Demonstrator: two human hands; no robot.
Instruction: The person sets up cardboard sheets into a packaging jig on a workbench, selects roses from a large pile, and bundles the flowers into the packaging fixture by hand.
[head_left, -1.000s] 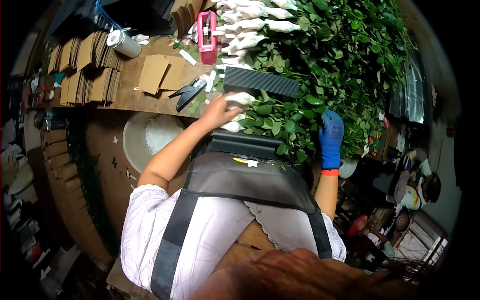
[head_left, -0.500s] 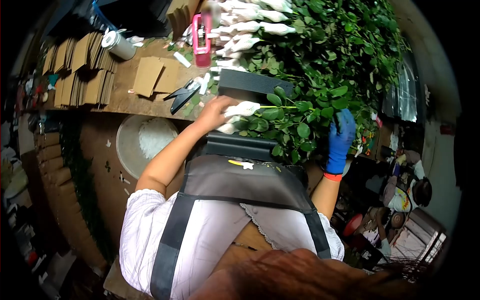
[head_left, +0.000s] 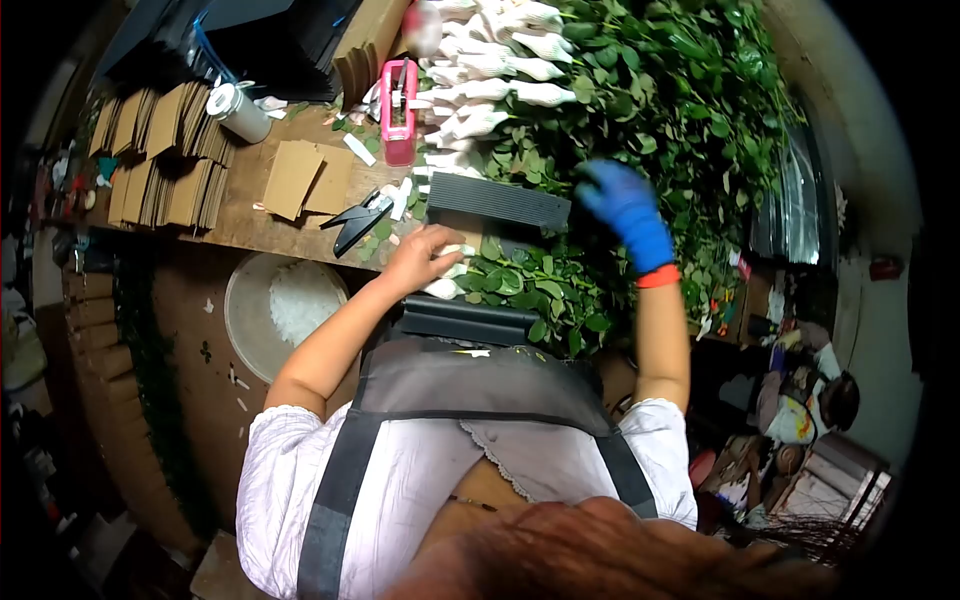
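My bare left hand [head_left: 424,261] is at the near table edge, its fingers curled over a white net-sleeved rose [head_left: 461,262]. Another white sleeved head [head_left: 444,289] lies just below those fingers. Leafy stems [head_left: 530,280] run right from there, between a ridged black panel [head_left: 500,203] and a black padded edge [head_left: 470,320] by my apron. In a blue glove, my right hand [head_left: 618,200] hovers at the panel's right end, over the leaves. Motion smears its fingers, so whether it holds anything cannot be made out.
Stacked net-sleeved flowers [head_left: 490,90] with thick foliage [head_left: 670,90] fill the back. To the left are a pink holder [head_left: 398,115], a black-handled tool [head_left: 352,225], cardboard pieces [head_left: 295,180], a white bottle [head_left: 238,112] and cardboard stacks [head_left: 185,145]. A bucket [head_left: 245,325] stands below.
My right hand has swung left and away from me, off the leafy stems at the right. My left hand has shifted slightly nearer; the sleeved head and stem sit lower between the black pieces.
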